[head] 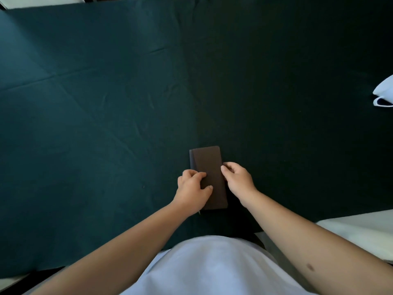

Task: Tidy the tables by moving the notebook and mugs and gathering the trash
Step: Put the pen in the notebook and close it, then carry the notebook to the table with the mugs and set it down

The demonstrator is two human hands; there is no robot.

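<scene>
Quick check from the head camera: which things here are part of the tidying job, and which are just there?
Part of the job:
- notebook, flat on the cloth, with left hand and right hand on it
- white mug, at the right edge of view

Just there:
- dark green tablecloth
- white surface at lower right

No trash in view.

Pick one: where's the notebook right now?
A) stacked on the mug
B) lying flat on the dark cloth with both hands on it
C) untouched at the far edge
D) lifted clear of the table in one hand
B: the notebook lies flat on the dark tablecloth, the left hand resting on its cover and the right hand at its right edge.
</scene>
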